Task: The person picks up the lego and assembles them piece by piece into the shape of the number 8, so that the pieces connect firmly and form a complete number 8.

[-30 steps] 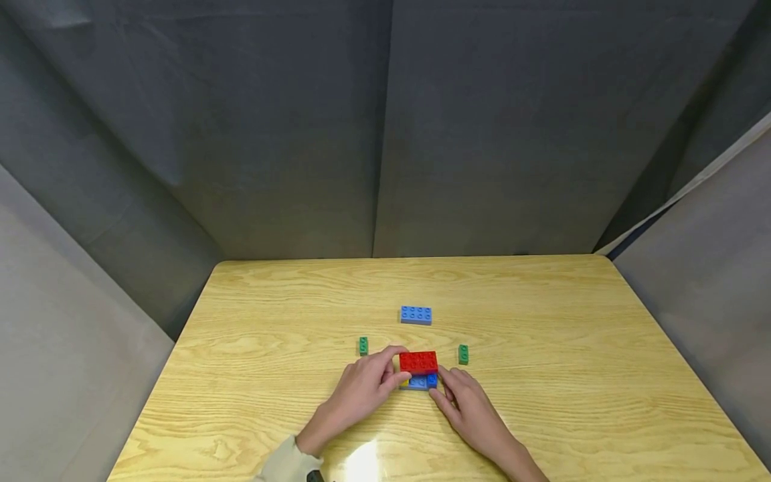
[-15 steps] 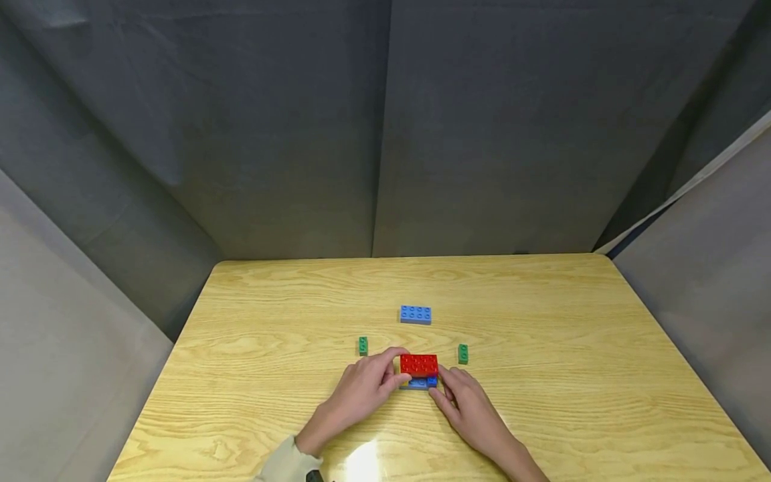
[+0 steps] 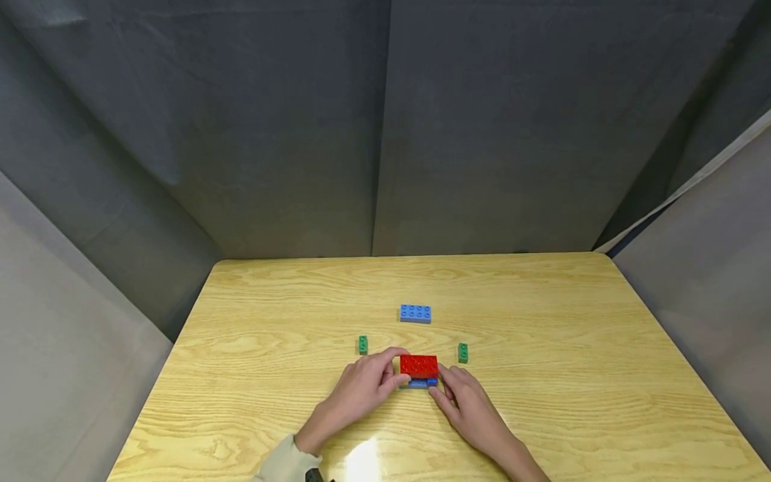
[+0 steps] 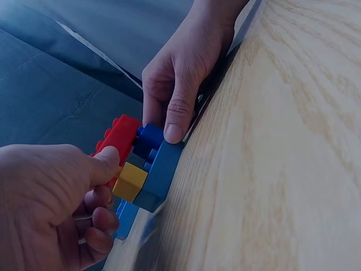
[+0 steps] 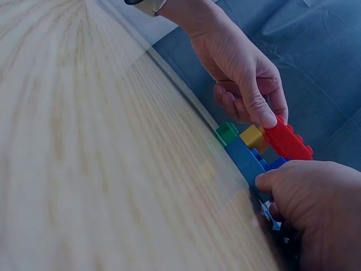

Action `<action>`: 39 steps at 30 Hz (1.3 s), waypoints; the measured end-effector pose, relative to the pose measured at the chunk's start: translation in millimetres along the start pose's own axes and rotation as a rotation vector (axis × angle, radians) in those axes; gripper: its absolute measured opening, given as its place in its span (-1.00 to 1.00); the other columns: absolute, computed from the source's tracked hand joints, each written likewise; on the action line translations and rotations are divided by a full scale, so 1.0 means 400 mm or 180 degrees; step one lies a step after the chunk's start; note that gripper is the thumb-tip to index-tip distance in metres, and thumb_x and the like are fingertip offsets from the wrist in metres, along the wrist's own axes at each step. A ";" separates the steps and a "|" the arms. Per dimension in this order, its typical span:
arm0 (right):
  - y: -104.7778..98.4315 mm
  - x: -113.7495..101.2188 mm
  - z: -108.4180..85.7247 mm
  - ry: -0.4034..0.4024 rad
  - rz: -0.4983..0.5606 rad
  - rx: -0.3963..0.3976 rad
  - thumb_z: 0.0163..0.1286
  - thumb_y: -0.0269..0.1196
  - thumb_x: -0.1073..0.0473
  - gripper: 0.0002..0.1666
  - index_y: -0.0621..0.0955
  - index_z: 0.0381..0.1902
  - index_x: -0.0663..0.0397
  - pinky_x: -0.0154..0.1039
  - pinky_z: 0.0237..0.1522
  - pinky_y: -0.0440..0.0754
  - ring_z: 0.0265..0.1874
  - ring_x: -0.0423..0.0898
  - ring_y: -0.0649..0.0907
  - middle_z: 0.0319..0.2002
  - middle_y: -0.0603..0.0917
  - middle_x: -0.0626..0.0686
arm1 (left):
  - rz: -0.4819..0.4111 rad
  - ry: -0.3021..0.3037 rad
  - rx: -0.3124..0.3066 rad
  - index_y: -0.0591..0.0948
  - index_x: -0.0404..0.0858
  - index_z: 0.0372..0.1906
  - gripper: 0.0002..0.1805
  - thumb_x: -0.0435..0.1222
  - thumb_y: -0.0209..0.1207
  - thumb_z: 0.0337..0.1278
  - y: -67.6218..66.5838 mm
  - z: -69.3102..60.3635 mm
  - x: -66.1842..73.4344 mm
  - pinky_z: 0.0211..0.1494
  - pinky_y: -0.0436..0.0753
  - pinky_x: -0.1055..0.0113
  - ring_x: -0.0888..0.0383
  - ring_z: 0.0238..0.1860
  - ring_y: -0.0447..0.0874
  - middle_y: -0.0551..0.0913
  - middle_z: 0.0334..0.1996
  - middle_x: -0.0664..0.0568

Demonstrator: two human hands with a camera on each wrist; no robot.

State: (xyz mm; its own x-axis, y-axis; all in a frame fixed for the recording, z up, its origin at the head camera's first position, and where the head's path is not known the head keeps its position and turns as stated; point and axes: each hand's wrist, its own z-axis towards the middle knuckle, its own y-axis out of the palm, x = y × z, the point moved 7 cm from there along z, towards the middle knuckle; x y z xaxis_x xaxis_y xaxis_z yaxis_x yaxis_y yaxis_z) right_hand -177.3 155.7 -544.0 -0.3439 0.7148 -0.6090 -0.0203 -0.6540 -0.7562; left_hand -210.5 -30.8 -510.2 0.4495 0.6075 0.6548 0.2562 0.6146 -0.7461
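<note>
Red brick (image 3: 418,365) has sunk slightly, left hand (image 3: 364,389) pinching it, right hand (image 3: 472,406) seemingly holding the blue base (image 4: 164,171).

Head cam high, fwd/down over table (image 3: 572,375); wrist cams low, close, opp. sides, same red brick (image 3: 418,366) in both.

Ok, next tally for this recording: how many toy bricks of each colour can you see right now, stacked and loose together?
Red: 1 (top brick)
Yellow: 1 (small yellow brick)
Blue: 3 (base brick, small dark blue brick, loose blue brick)
Green: 2 (left green brick, right green brick)
Total: 7 visible
</note>
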 end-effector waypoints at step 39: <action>-0.034 0.007 -0.006 -0.0075 0.1047 0.0386 0.52 0.30 0.24 -0.57 0.61 0.30 0.13 -0.39 -0.54 0.31 -0.57 -0.34 0.30 -0.49 0.40 -0.20 | -0.0155 0.0228 0.0039 0.69 -0.02 0.22 -0.59 0.02 0.29 0.39 0.023 0.011 0.005 -0.57 0.28 0.53 0.46 -0.63 0.25 0.42 -0.61 0.35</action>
State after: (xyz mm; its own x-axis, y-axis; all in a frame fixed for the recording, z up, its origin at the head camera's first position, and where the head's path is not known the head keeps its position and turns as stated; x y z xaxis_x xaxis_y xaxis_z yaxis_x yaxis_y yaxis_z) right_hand -175.6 167.2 -536.1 -0.3722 0.4558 -0.8085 -0.0157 -0.8741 -0.4855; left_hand -210.8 -21.8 -515.1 0.4969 0.5396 0.6797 0.2689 0.6489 -0.7118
